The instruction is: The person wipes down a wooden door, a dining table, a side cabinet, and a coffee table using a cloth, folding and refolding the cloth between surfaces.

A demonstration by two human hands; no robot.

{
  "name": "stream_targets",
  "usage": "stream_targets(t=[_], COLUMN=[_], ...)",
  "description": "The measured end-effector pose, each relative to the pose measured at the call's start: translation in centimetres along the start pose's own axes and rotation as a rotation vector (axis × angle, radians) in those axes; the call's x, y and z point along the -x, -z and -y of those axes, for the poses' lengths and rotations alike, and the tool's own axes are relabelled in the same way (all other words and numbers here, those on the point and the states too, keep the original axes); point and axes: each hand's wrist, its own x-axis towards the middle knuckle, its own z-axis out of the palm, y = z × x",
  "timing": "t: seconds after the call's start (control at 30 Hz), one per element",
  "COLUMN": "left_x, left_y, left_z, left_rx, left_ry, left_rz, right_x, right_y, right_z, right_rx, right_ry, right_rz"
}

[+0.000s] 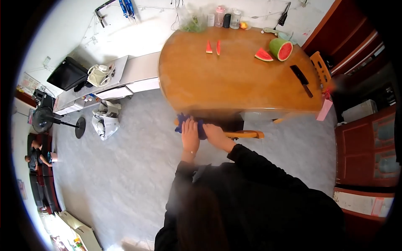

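In the head view, a dark blue-purple cloth (pixel 181 125) is bunched between my two hands, just off the near edge of the wooden table. My left hand (pixel 190 136) lies over it with its fingers pressed into the folds. From the right side, my right hand (pixel 215 136) grips the same cloth, its fingertips partly hidden. Below the hands, part of a wooden chair (pixel 247 134) shows against the table's edge.
On the wooden table (pixel 217 83) are two thin watermelon slices (pixel 209 47), a watermelon wedge (pixel 263 55), a cut watermelon (pixel 281 49) and a cleaver (pixel 300 79). Bottles (pixel 219 16) line the wall. White bags (pixel 105 120) and a fan (pixel 43 120) stand left. A person (pixel 37 155) sits far left.
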Motion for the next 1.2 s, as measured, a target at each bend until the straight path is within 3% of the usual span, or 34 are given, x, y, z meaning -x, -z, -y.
stream_targets(t=[0.23,0.33,0.43,0.5,0.57,0.7,0.93,1.2], left_x=[0.6,-0.1,-0.9,-1.2,-1.7,-1.7,-0.7,-1.4], left_y=[-1.1,-3.0,-3.3,-4.5,-5.1,-4.3,-3.9,-0.5], left_z=[-6.2,-9.3,-13.0,-14.7,-15.3,-14.0,-11.8,-1.9], left_rx=[-0.118,-0.115,-0.053,-0.049,-0.058,0.08,0.188,0.19], left_ry=[0.084,0.057,0.001,-0.003,-0.018,-0.064,-0.163,-0.23], left_rz=[0.101,0.105,0.278,0.344,0.432,0.42,0.25,0.15], right_x=[4.6,7.1,10.1,11.3,11.5,10.2,8.8,6.0], right_y=[3.1,6.3,8.3,9.3,9.7,8.9,7.9,4.9], right_z=[-3.8,-6.3,-8.9,-10.1,-10.0,-8.7,-7.9,-4.5], right_rx=[0.022,0.034,0.095,0.091,0.137,0.224,0.264,0.305], right_ry=[0.118,0.1,0.028,0.079,0.024,-0.159,-0.209,-0.305], right_rz=[-0.013,0.082,0.168,0.054,0.099,0.193,0.2,0.186])
